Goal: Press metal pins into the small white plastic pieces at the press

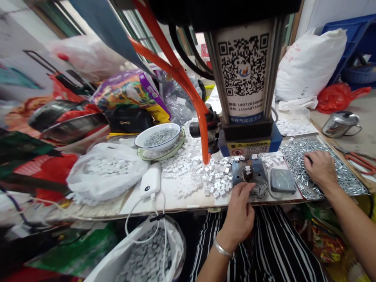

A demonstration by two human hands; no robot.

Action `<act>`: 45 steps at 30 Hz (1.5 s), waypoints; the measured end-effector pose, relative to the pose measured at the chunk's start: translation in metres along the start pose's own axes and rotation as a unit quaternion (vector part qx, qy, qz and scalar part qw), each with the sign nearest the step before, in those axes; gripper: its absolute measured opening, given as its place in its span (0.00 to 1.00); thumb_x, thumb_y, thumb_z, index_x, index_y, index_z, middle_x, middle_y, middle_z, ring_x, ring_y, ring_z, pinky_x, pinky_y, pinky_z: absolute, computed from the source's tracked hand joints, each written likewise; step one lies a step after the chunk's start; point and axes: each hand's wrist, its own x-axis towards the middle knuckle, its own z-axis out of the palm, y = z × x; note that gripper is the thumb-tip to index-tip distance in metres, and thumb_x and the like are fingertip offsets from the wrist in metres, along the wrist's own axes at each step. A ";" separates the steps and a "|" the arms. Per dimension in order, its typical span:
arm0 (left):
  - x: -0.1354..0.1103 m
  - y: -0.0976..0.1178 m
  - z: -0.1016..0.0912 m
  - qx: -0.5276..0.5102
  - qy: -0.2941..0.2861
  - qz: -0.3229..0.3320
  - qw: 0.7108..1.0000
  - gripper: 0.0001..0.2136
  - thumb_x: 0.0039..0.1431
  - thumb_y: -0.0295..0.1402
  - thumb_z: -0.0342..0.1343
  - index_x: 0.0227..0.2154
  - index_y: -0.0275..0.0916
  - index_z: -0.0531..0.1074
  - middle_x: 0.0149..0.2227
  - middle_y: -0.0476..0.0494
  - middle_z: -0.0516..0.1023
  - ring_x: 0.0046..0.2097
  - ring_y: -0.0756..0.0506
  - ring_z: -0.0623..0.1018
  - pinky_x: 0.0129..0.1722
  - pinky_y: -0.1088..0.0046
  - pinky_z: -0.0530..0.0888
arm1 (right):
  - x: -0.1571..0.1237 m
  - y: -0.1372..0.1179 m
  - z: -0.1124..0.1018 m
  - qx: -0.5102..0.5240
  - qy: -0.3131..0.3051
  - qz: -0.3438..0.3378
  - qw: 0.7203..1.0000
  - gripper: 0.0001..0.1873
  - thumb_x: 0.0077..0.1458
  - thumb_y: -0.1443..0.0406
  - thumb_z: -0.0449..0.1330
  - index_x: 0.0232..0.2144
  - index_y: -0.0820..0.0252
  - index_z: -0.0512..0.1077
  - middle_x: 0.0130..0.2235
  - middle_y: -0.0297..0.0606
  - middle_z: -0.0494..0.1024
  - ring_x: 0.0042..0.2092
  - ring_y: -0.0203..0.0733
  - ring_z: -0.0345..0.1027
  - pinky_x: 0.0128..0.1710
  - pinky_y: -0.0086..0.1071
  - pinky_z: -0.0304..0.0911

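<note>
My left hand, with a silver bangle at its wrist, is at the front of a press's metal base plate. Its fingers stretch toward the small round fixture, and I see nothing held in them. A small white clip-like piece sits on that fixture, under the press head. Over to the right, my right hand rests on a tray of loose metal pins. Its thumb and fingers are curled together at the pins, and whatever they hold is hidden.
Many white pieces lie left of the plate. A grey block sits between plate and pins. Also around are a white power bank with cables, an enamel bowl, orange-handled scissors, a metal mug and an orange hose.
</note>
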 end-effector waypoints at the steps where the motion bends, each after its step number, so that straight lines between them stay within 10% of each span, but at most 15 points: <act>1: 0.000 0.000 -0.001 0.005 -0.012 -0.002 1.000 0.32 0.52 0.14 0.49 0.60 0.41 0.65 0.58 0.35 0.68 0.61 0.40 0.69 0.63 0.54 0.68 | 0.000 0.000 0.000 0.000 0.001 -0.001 1.000 0.12 0.64 0.61 0.53 0.37 0.58 0.75 0.39 0.43 0.77 0.43 0.50 0.61 0.39 0.39 0.51; 17: 0.019 0.016 -0.004 0.056 0.011 -0.009 0.998 0.12 0.62 0.20 0.52 0.43 0.38 0.76 0.41 0.40 0.75 0.45 0.40 0.74 0.46 0.60 0.75 | -0.001 0.002 0.002 -0.004 0.001 0.000 1.000 0.13 0.64 0.61 0.53 0.37 0.58 0.75 0.39 0.44 0.77 0.43 0.51 0.63 0.38 0.40 0.50; 29: 0.012 0.014 -0.006 0.027 0.099 -0.037 0.994 0.19 0.64 0.18 0.44 0.52 0.38 0.71 0.46 0.38 0.75 0.46 0.44 0.77 0.49 0.64 0.76 | -0.001 0.000 0.001 -0.011 -0.008 0.002 1.000 0.12 0.64 0.61 0.53 0.37 0.58 0.75 0.39 0.43 0.77 0.42 0.50 0.62 0.38 0.39 0.49; 45: 0.033 0.000 0.000 0.152 -0.013 -0.056 0.987 0.23 0.61 0.16 0.43 0.53 0.40 0.74 0.49 0.37 0.77 0.49 0.41 0.77 0.51 0.63 0.75 | 0.000 0.000 0.000 -0.004 -0.004 0.001 1.000 0.12 0.64 0.61 0.53 0.37 0.58 0.76 0.39 0.44 0.77 0.43 0.50 0.62 0.38 0.40 0.50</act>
